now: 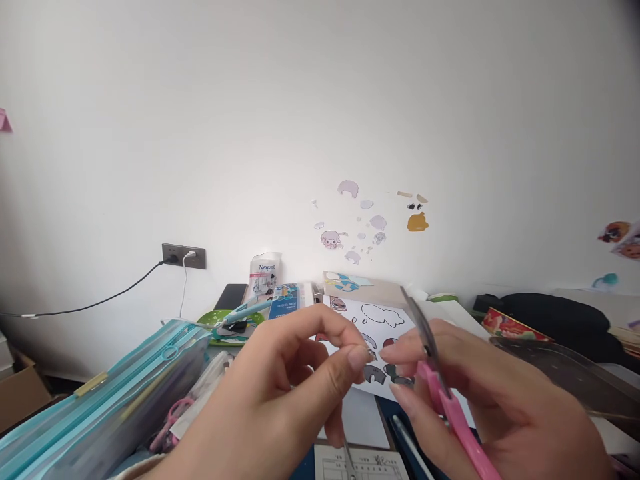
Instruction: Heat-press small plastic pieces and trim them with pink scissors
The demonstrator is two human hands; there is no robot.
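Note:
My left hand is closed, thumb and forefinger pinching a tiny paper piece whose shape is too small to make out. Below its lower fingers shows a thin metal tool; I cannot tell whether that hand holds it. My right hand holds pink-handled scissors, blades pointing up and slightly left. Its thumb and fingertips are close to the pinched piece, apart from each other. Behind the hands lies a white printed sheet with cartoon shapes, partly hidden by my fingers.
On the left lies a blue zippered pouch, near pink scissors handles. A green tray, a Nexcare pack and a blue box stand by the wall. Paper cutouts stick to the wall. A pen lies below.

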